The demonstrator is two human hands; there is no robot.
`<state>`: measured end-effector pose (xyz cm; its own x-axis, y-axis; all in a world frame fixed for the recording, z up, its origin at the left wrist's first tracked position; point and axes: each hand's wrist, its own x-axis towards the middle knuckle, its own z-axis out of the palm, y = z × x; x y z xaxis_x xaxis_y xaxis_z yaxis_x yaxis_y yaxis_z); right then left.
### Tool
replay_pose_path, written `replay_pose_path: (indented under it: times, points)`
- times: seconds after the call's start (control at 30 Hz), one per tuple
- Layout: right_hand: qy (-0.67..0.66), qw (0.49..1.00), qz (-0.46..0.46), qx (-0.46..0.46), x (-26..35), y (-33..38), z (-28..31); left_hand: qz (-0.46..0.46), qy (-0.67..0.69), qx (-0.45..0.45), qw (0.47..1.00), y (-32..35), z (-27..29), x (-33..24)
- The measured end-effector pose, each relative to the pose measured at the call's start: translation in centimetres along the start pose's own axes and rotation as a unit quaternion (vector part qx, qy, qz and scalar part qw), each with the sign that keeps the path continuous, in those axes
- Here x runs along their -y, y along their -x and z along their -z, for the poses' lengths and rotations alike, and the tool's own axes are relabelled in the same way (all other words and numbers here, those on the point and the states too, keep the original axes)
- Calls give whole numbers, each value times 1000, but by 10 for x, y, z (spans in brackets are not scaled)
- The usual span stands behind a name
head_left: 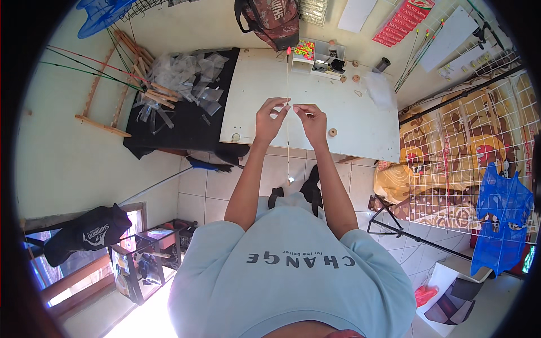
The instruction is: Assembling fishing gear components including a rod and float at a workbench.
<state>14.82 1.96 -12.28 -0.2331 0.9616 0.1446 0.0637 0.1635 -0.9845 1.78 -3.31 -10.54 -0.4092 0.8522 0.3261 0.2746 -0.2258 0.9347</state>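
Observation:
My left hand pinches a thin pale fishing float between thumb and fingertips, over the front part of the white table. A red tip tops the float, which stretches away toward the far side of the table. Below my fingers a fine line with small dark marks runs down past the table's front edge, with a small pale piece at its lower end. Close beside it, my right hand has its thumb and forefinger pressed together at the float. Whatever they grip is too small to make out.
On the white table stand an organizer box with bright beads, a dark cylinder and small wooden rings. Clear plastic bags lie on black cloth at left. A wire grid stands at right, a red bag behind.

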Motion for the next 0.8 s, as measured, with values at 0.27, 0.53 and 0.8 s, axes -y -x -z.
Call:
replay_pose_path:
  times: [0.27, 0.53, 0.8]
  points:
    - [-36, 999, -17, 8, -3, 1, 1, 26, -16, 13, 999, 6, -1, 7]
    - [-51, 998, 32, -8, 3, -1, 2, 41, -14, 16, 999, 6, -1, 4]
    - [14, 992, 123, -14, 20, -3, 1, 56, 29, 12, 998, 7, -2, -2]
